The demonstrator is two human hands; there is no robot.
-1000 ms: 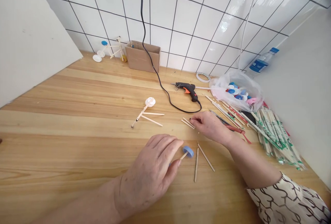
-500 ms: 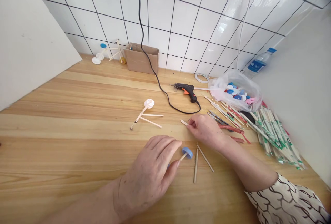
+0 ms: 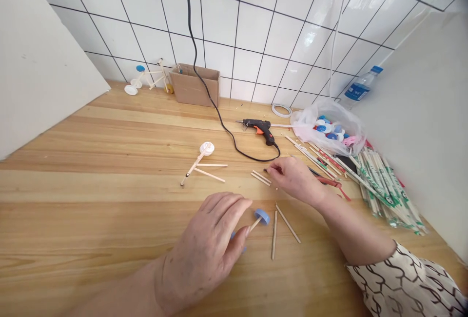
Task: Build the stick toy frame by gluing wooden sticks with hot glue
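Note:
My left hand [image 3: 206, 244] is closed around a thin wooden stick [image 3: 256, 223] that has a blue bottle cap [image 3: 262, 216] on its far end. More blue shows beneath the palm, mostly hidden by the fingers. Thumb and forefinger of my right hand [image 3: 292, 175] pinch a small dark piece [image 3: 266, 170], too small to name. Just left of it lie two short stick pieces [image 3: 261, 178]. Below my right hand, two longer sticks [image 3: 274, 235] rest at an angle to each other. A stick frame with a white cap wheel [image 3: 206, 148] lies farther left.
A black glue gun [image 3: 259, 127] with its cord lies behind my hands. To the right are loose sticks [image 3: 310, 158], a plastic bag of bottle caps [image 3: 329, 124], wrapped chopsticks [image 3: 387, 190] and a water bottle [image 3: 360, 88]. A cardboard box [image 3: 195, 85] and a stick bicycle [image 3: 151, 78] stand against the wall.
My right hand has moved off the short stick pieces, which now both show, and pinches a small dark piece. My left hand keeps its hold. The view has shifted slightly.

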